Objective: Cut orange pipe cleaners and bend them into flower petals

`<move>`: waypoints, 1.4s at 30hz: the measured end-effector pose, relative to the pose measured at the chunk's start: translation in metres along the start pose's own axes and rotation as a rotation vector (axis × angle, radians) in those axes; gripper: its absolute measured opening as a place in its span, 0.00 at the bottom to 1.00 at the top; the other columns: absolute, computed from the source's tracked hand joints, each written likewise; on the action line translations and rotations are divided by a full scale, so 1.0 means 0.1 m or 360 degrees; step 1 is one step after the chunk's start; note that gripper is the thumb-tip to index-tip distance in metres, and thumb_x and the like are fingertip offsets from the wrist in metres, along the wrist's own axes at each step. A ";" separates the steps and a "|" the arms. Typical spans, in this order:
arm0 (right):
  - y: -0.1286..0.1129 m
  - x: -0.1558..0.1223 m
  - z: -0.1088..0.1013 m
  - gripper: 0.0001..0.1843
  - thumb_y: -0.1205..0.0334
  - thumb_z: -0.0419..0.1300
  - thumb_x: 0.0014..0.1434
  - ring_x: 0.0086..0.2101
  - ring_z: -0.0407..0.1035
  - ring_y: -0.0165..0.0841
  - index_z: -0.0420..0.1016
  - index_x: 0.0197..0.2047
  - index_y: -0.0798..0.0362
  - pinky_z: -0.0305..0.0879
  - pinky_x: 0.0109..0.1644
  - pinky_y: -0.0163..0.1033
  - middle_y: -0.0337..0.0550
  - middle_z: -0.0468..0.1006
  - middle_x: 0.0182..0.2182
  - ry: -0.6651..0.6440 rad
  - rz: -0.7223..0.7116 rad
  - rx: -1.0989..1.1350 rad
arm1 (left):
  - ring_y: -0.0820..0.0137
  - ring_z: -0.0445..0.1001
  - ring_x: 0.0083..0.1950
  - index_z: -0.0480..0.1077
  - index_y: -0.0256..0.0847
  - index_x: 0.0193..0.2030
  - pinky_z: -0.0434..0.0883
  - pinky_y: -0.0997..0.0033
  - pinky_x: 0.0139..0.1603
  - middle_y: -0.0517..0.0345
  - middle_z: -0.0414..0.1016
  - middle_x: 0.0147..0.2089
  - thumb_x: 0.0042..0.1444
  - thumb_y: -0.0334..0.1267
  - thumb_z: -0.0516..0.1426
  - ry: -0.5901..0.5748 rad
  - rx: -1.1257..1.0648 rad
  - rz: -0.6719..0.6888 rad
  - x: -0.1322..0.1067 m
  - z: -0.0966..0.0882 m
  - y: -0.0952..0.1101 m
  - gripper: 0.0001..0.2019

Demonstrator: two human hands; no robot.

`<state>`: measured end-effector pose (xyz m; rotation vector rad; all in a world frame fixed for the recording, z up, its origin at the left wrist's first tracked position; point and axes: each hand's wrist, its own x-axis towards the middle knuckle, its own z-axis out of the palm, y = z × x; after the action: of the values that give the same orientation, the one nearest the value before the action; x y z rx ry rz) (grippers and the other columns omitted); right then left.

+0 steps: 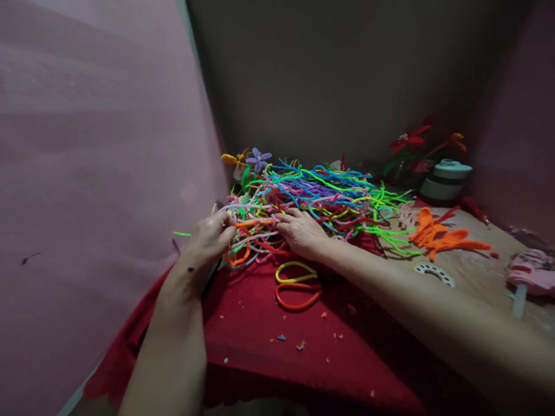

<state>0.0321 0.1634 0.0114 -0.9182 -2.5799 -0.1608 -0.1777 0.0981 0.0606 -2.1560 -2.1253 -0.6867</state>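
A large tangled heap of fuzzy pipe cleaners (321, 190) in many colours lies before me. At its left end, my left hand (210, 236) is closed, thumb and fingers pinched on an orange pipe cleaner (255, 223). That piece runs nearly straight across to my right hand (303, 234), whose fingertips close on its other end at the heap's front. The right thumb is mostly hidden. Just below the right hand, scissors with one yellow and one red handle loop (299, 293) lie on the red cloth (260, 370), their blades covered by the heap.
Pipe-cleaner flowers (259, 160) stand behind on the left, red ones (410, 140) at the back right. A pale green lidded jar (446, 179), an orange fuzzy piece (446, 238), a white perforated ring (435, 273) and a pink glue gun (533, 271) are to the right. Scraps dot the cloth.
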 end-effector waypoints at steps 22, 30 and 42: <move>0.05 -0.06 0.07 0.12 0.65 0.53 0.58 0.51 0.59 0.40 0.78 0.38 0.51 0.57 0.50 0.44 0.46 0.75 0.46 -0.0052 -0.0010 0.0227 | 0.74 0.68 0.28 0.65 0.39 0.32 0.63 0.72 0.31 0.60 0.69 0.28 0.51 0.31 0.50 0.1262 -0.0156 -0.0173 0.12 -0.58 0.27 0.04; -0.20 -0.23 -0.27 0.11 0.60 0.56 0.54 0.35 0.64 0.35 0.79 0.33 0.55 0.59 0.43 0.43 0.47 0.74 0.31 0.0523 0.0470 0.1135 | 0.80 0.58 0.16 0.65 0.38 0.27 0.55 0.78 0.15 0.64 0.65 0.19 0.46 0.30 0.56 0.0430 -0.1177 -0.0115 0.07 -0.34 0.75 0.02; -0.12 -0.41 -1.02 0.10 0.69 0.51 0.59 0.24 0.66 0.26 0.67 0.26 0.55 0.65 0.35 0.35 0.38 0.71 0.20 0.0618 0.1394 0.3926 | 0.78 0.63 0.26 0.68 0.37 0.32 0.62 0.78 0.26 0.61 0.67 0.26 0.54 0.36 0.55 -0.0234 -0.0665 0.0736 -0.45 -0.51 1.04 0.05</move>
<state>0.0872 0.1065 0.0880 -0.4584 -0.3501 2.0262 -0.0905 0.0326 0.1204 -2.8513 -1.5302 -1.0113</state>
